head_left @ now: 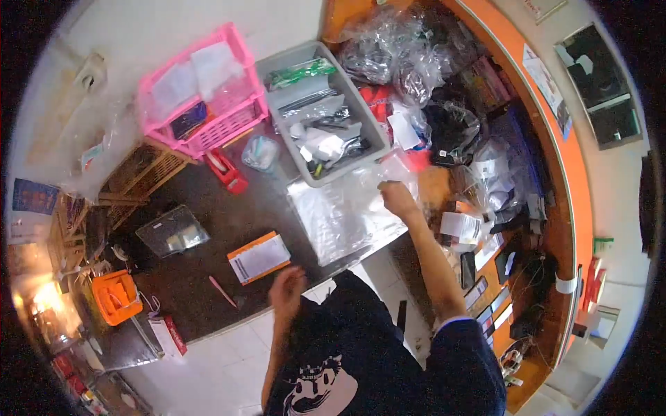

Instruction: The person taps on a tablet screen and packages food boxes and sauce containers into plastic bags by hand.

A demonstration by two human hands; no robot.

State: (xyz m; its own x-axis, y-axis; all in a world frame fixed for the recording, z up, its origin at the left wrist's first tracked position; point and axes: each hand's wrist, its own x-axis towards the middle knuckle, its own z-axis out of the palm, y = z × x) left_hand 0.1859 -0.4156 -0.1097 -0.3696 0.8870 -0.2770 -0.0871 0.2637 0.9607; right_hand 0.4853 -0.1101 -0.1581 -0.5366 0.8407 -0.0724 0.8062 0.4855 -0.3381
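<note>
My right hand is closed, fingers curled in, over the right part of a stack of clear plastic bags. Whether a bag's edge is pinched in it cannot be made out. Near the dark table's front edge, my left hand is partly curled and blurred, and what its fingers do is unclear. Just beyond it lies an orange-edged box with a white label. A pink pen rests to the left of that hand. Behind the bags stands a grey bin holding packaged items.
A pink basket with papers stands at the back left, near a red stapler and a small clear container. Further left are a clear case and an orange container. Plastic-wrapped goods crowd the right shelf.
</note>
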